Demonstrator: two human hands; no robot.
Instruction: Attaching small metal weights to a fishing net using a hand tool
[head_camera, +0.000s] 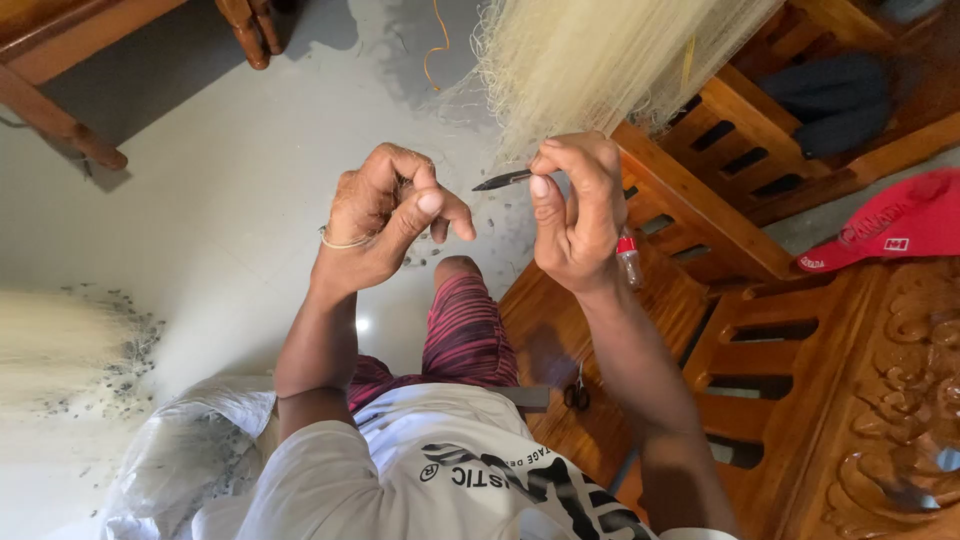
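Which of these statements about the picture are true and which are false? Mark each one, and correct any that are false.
1. The right hand holds a thin dark pointed tool. True.
2. The left hand holds the scissors. False: small scissors lie on the wooden furniture, apart from both hands.
3. A red cap lies on the wooden furniture at the right. True.
4. The pale netting hangs below the hands. False: it hangs above them, by the right hand.
5. A pale band circles the left wrist. True.
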